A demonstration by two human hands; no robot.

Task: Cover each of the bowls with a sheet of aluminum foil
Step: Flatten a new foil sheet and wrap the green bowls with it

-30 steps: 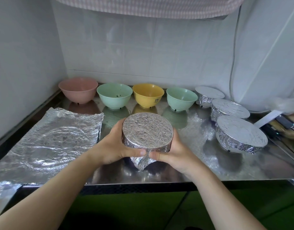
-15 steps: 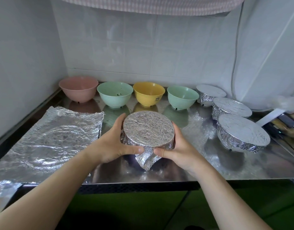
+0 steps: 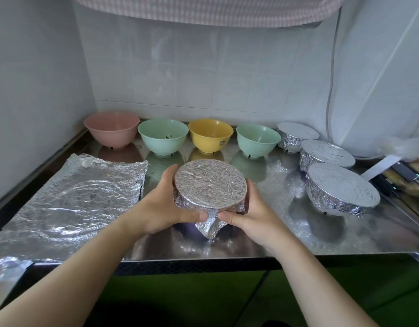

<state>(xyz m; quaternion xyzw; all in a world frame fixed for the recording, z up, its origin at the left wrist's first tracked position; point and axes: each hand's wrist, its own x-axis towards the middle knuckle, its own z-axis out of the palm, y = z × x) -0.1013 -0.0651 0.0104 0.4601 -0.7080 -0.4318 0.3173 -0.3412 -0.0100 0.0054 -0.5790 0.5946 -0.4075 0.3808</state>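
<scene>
A foil-covered bowl (image 3: 210,182) is at the centre of the steel counter, with a foil corner hanging at its front. My left hand (image 3: 163,206) grips its left side and my right hand (image 3: 248,213) grips its right side, thumbs meeting at the front. Along the back wall stand uncovered bowls: pink (image 3: 111,132), mint green (image 3: 163,135), yellow (image 3: 210,134) and mint green (image 3: 258,139). Three foil-covered bowls sit at the right: (image 3: 297,135), (image 3: 326,156), (image 3: 343,188). A flat crinkled foil sheet (image 3: 71,201) lies on the left.
The steel counter (image 3: 345,234) ends at a front edge near me, with a green cabinet below. Walls close the left and back. Utensils and a white handle (image 3: 380,167) lie at the far right. A cord hangs down the right wall.
The held bowl and both hands have shifted slightly away from me on the counter. My thumbs keep pressing the foil at the front.
</scene>
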